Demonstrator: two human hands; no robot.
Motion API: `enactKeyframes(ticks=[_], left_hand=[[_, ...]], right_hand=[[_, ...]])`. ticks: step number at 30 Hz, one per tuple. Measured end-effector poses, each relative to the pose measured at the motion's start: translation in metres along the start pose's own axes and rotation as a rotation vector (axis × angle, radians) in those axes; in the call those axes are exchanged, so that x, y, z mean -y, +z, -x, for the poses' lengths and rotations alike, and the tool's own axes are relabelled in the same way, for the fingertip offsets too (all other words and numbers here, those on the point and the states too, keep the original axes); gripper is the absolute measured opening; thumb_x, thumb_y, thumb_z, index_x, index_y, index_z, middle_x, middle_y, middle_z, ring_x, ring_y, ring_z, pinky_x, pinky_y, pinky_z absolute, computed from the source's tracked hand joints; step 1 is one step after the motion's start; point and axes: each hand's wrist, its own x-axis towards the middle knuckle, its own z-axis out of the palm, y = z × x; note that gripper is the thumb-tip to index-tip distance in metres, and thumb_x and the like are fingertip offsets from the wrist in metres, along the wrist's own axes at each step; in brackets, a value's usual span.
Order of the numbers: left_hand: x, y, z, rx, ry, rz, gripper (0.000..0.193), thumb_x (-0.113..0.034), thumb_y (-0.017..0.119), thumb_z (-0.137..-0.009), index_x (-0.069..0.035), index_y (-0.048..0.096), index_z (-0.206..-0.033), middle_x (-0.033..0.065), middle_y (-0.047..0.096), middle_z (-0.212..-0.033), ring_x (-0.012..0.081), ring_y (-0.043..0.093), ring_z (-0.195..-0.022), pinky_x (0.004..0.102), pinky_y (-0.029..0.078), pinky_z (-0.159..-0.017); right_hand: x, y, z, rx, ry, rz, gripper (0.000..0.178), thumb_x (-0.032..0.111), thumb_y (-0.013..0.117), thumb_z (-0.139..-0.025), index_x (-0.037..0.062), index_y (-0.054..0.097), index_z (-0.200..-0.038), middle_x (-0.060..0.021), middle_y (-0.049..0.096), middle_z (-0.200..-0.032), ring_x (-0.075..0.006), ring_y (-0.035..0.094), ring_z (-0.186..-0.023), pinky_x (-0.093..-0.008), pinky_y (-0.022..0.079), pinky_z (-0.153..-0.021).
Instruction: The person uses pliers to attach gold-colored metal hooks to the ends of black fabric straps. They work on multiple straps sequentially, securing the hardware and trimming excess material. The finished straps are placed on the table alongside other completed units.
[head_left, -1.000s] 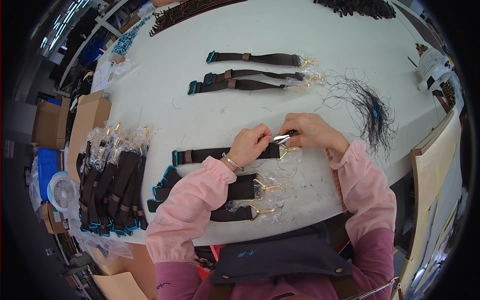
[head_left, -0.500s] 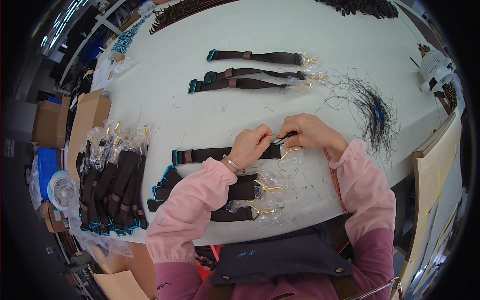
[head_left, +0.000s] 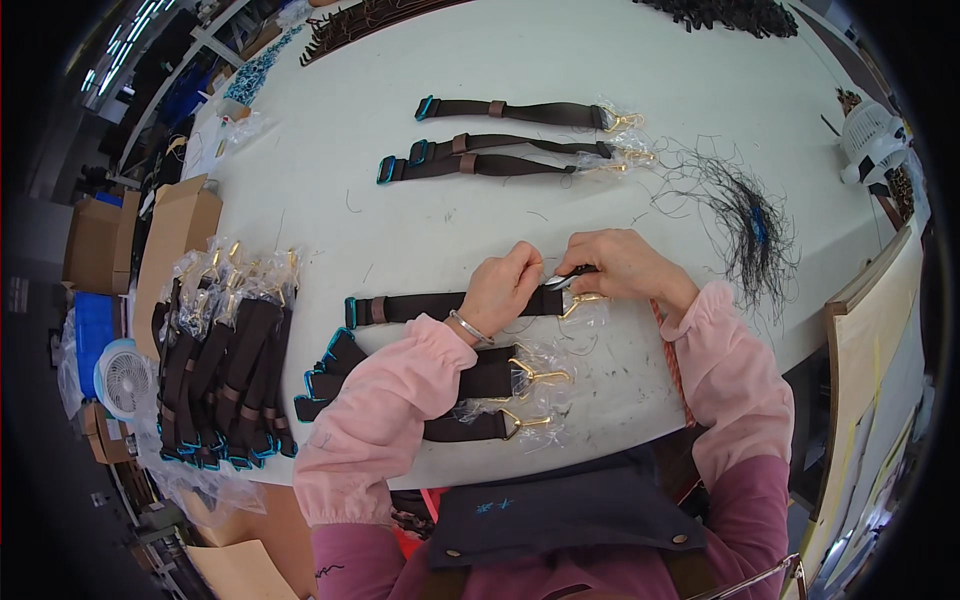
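Note:
A dark brown webbing strap (head_left: 422, 304) lies across the table before me, with a teal buckle (head_left: 350, 312) at its left end and a gold hook (head_left: 582, 299) in clear plastic at its right. My left hand (head_left: 503, 287) is over the strap near the hook, thumb and fingers pinched; whatever is between them is too small to make out. My right hand (head_left: 628, 266) grips a small pair of thread snips (head_left: 566, 279), black handled with a silver blade. The blade points toward the left fingertips, just above the strap's hook end.
Several similar straps (head_left: 488, 374) lie nearer me, partly under my left forearm. Three more straps (head_left: 540, 112) lie farther back. A pile of straps (head_left: 232, 375) hangs over the left table edge. Loose black threads (head_left: 745, 215) lie at the right, near a white fan (head_left: 872, 140).
My left hand has lifted slightly away from the strap, and a bit more of the snips' blade shows. The straps stay practically where they were.

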Motion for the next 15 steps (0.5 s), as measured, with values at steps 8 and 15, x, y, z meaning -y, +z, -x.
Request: enactKeyframes(ticks=[8, 15], left_hand=[[-0.0012, 0.0004, 0.0013, -0.007, -0.007, -0.023, 0.009, -0.010, 0.049, -0.087, -0.001, 0.049, -0.086, 0.0072, 0.056, -0.056, 0.0172, 0.056, -0.048, 0.0280, 0.042, -0.048], [-0.0017, 0.0013, 0.0017, -0.027, -0.001, -0.026, 0.009, -0.010, 0.049, -0.087, -0.001, 0.049, -0.086, 0.0080, 0.056, -0.055, 0.0181, 0.057, -0.048, 0.0285, 0.043, -0.048]], right_hand=[[0.0018, -0.0014, 0.0032, -0.026, -0.025, 0.009, 0.020, 0.017, 0.069, -0.069, 0.0094, 0.065, -0.087, -0.0022, 0.060, -0.086, -0.0226, 0.058, -0.084, -0.0363, 0.044, -0.070], [0.0041, 0.0011, 0.0032, -0.040, -0.044, 0.026, 0.021, 0.016, 0.069, -0.069, 0.0085, 0.065, -0.089, -0.0031, 0.059, -0.087, -0.0230, 0.058, -0.084, -0.0369, 0.044, -0.070]])
